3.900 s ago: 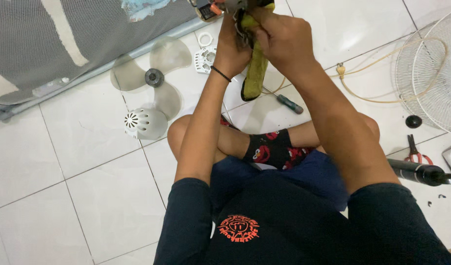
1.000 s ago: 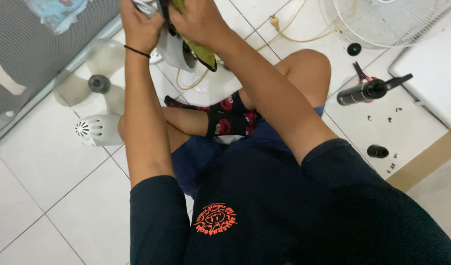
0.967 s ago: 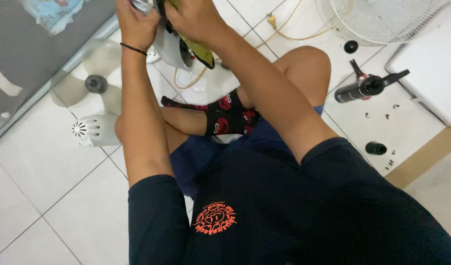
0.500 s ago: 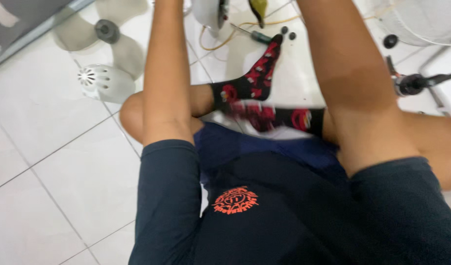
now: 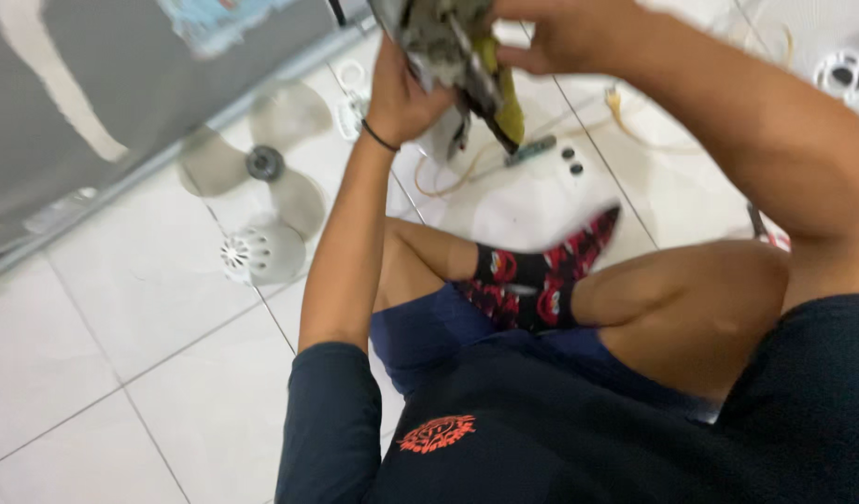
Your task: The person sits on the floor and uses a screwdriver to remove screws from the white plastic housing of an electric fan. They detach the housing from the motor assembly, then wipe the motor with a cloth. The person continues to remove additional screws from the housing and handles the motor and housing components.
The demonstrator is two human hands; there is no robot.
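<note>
I sit cross-legged on a white tiled floor. My left hand, with a black band on the wrist, grips a dirty grey metal part from the left side. My right hand holds the same part from the right, at the top edge of the view. A yellow-green cloth hangs from the part between my hands. A thin yellowish cable trails from under the part onto the tiles.
A clear three-blade fan propeller lies on the floor at left, with a round plastic cap near it. A screwdriver and two small dark knobs lie beyond my sock-clad foot. A grey mat fills the upper left.
The view has swung back up, bringing both hands and the grey part into sight again. The hands keep hold of the part and the cloth.
</note>
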